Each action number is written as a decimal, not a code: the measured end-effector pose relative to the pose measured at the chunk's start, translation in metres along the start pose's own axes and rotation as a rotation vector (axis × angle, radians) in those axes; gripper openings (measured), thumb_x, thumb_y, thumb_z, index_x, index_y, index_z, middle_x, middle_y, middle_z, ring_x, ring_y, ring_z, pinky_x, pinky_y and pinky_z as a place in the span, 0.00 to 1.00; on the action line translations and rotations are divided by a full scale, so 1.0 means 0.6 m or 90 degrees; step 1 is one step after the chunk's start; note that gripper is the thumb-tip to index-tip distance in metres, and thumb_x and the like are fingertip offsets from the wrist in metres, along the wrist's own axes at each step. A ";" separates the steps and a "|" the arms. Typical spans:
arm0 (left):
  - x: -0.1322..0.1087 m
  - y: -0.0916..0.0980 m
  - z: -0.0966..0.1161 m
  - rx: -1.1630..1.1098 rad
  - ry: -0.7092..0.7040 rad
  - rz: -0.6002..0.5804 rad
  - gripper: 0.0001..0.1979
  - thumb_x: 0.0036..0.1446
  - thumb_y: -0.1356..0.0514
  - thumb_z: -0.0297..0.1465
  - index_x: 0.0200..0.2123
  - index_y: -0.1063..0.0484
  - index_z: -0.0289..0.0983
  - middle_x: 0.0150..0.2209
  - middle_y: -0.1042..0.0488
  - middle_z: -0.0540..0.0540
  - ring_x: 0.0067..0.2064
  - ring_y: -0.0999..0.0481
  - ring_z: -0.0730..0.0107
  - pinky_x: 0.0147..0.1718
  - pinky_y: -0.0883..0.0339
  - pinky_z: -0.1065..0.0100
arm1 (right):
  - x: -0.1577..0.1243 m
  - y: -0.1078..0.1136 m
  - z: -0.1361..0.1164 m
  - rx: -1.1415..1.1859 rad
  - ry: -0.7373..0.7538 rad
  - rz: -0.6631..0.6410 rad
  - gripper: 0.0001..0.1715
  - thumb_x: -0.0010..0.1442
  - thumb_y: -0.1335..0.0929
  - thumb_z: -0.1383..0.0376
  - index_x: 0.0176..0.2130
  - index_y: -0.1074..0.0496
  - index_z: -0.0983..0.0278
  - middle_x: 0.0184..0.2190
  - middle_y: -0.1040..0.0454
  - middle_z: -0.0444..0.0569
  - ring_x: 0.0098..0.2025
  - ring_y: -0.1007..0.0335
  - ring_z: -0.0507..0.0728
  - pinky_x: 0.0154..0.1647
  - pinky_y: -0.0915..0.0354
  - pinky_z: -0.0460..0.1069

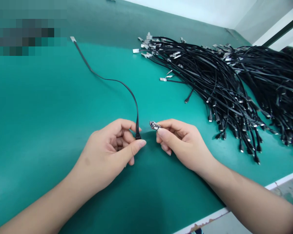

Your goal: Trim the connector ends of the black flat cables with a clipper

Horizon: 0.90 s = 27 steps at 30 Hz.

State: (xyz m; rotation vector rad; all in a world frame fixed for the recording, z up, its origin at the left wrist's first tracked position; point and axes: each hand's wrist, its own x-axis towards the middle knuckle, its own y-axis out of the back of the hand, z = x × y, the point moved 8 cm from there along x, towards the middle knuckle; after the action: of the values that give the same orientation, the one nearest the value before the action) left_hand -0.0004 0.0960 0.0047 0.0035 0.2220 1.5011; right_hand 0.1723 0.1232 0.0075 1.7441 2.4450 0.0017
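My left hand (109,149) pinches the black moulded plug (138,133) of a flat black cable (117,81) between thumb and fingers. The cable curves away across the mat to a flat metal connector (73,39) at its far end. My right hand (183,143) holds a small metal connector part (155,125) between thumb and forefinger. That part is a short gap from the black plug, and the two do not touch. Fingers hide part of the plug.
A large heap of similar black cables (210,81) with metal ends lies to the right on the green mat (63,113). The bench's white-trimmed front edge (283,179) runs along the lower right. A pale wall (197,9) rises behind. The upper left is blurred out.
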 end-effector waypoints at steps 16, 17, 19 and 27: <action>-0.002 0.006 -0.001 0.015 -0.016 0.002 0.03 0.59 0.33 0.28 0.35 0.22 0.43 0.25 0.22 0.57 0.21 0.25 0.81 0.21 0.29 0.84 | -0.010 0.000 -0.004 -0.071 0.080 -0.009 0.16 0.64 0.26 0.64 0.51 0.25 0.62 0.37 0.21 0.49 0.35 0.26 0.54 0.27 0.34 0.46; -0.001 0.007 -0.001 0.016 -0.018 0.002 0.03 0.59 0.33 0.28 0.35 0.22 0.43 0.25 0.22 0.57 0.21 0.24 0.81 0.22 0.29 0.84 | -0.012 0.000 -0.005 -0.075 0.086 -0.010 0.15 0.64 0.26 0.64 0.51 0.25 0.62 0.38 0.21 0.50 0.37 0.25 0.54 0.28 0.33 0.46; 0.000 0.007 -0.001 0.020 -0.026 0.002 0.04 0.59 0.32 0.27 0.35 0.21 0.43 0.24 0.22 0.58 0.21 0.25 0.81 0.22 0.29 0.85 | -0.015 -0.001 -0.008 -0.080 0.093 -0.010 0.13 0.64 0.26 0.64 0.49 0.26 0.61 0.38 0.21 0.49 0.38 0.24 0.55 0.28 0.32 0.46; -0.001 0.004 0.000 0.003 -0.033 0.007 0.05 0.58 0.32 0.27 0.35 0.20 0.43 0.23 0.22 0.58 0.21 0.25 0.80 0.21 0.29 0.84 | -0.019 -0.005 -0.009 -0.073 0.088 -0.032 0.15 0.65 0.26 0.65 0.51 0.28 0.60 0.35 0.23 0.45 0.29 0.29 0.50 0.26 0.34 0.45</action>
State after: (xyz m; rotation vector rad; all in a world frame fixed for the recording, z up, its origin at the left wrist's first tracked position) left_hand -0.0027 0.0959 0.0050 0.0477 0.1847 1.5096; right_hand 0.1722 0.1121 0.0137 1.6873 2.5267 0.2599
